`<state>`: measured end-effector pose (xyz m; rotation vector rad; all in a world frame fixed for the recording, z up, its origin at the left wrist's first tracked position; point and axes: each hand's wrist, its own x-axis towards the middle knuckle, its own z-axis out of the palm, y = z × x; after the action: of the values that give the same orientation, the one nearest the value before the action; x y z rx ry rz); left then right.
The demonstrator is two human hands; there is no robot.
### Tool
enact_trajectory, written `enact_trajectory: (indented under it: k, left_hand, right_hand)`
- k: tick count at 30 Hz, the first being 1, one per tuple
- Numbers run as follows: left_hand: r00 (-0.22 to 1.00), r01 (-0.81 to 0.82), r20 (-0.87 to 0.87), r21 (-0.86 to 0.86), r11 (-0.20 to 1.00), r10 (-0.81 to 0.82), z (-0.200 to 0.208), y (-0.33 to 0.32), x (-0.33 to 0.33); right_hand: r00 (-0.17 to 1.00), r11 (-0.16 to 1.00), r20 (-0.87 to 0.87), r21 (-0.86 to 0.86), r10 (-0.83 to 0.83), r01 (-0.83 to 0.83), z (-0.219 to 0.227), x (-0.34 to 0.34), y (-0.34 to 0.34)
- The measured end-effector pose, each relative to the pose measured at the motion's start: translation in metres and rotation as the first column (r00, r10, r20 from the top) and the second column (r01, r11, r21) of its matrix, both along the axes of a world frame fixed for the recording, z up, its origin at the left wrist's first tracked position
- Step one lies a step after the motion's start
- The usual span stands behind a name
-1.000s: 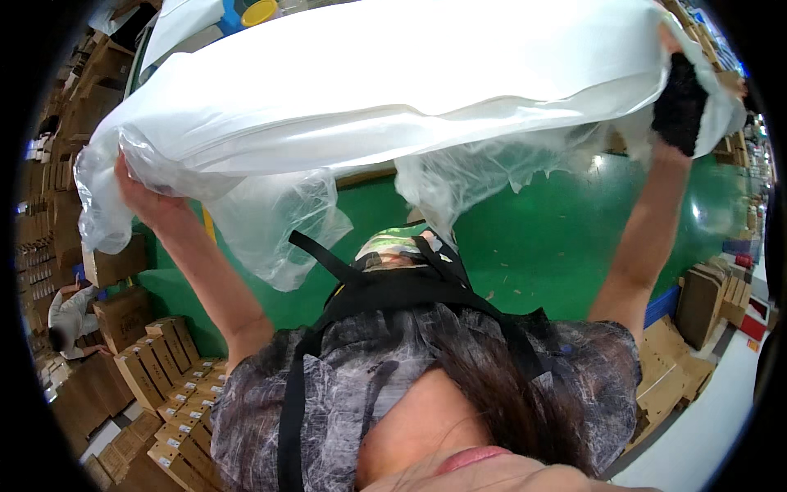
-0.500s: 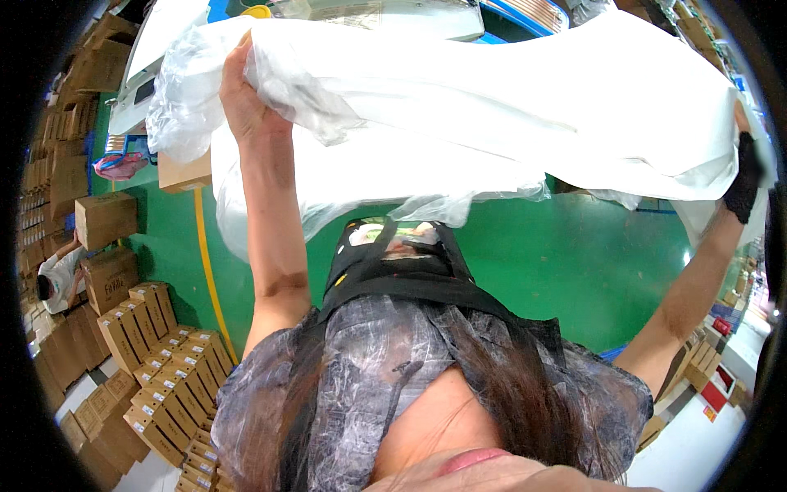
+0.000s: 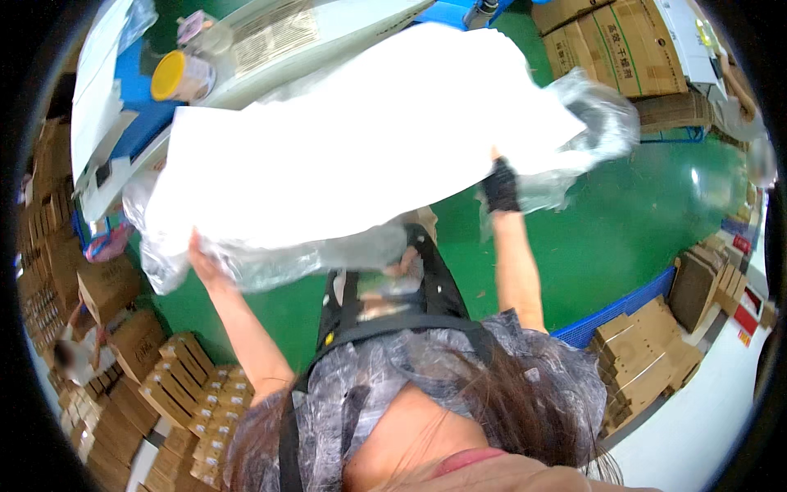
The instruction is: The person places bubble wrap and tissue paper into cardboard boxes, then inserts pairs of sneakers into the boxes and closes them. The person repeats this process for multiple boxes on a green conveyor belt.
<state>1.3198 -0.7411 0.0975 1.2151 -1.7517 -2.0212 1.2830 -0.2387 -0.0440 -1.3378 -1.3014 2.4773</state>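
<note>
A large white sheet [image 3: 352, 156], bright and smooth, stretches across in front of me, with crumpled clear plastic film [image 3: 320, 254] showing along its near edge and at both ends. My left hand [image 3: 207, 264] is bare and grips the near left edge; its fingers are mostly hidden beneath. On the right, my right hand [image 3: 500, 187] wears a black fingerless glove and holds the near edge, with its fingers partly under the sheet. The film bunches in a loose, blurred bundle beyond that hand. Whether the sheet is one layer or several, I cannot tell.
Beyond the sheet stands a pale machine or bench [image 3: 328, 37], with a yellow-lidded tub [image 3: 182, 78] at its left. Large cartons [image 3: 615, 49] sit at the far right. Stacked boxes [image 3: 217, 402] and another person [image 3: 78, 357] are at the left. Flattened cardboard [image 3: 643, 353] lies at the lower right.
The sheet has come down and nearer on the left and folded shorter. My left hand has lowered towards me; my right hand has moved well inward to the left. The view has turned rightward.
</note>
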Motion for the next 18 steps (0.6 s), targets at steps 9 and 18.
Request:
enact_trajectory:
  k: [9, 18]
  left_hand:
    - [0.982, -0.072, 0.189, 0.304, 0.95, 0.014, -0.137, -0.06, 0.069]
    - [0.994, -0.112, 0.048, 0.367, 0.923, 0.101, -0.117, -0.042, 0.033]
  right_hand:
    - [0.978, 0.978, 0.169, -0.189, 0.122, -0.089, -0.092, 0.068, -0.044]
    - [0.964, 0.966, -0.163, -0.116, 0.211, -0.232, -0.054, -0.009, -0.009]
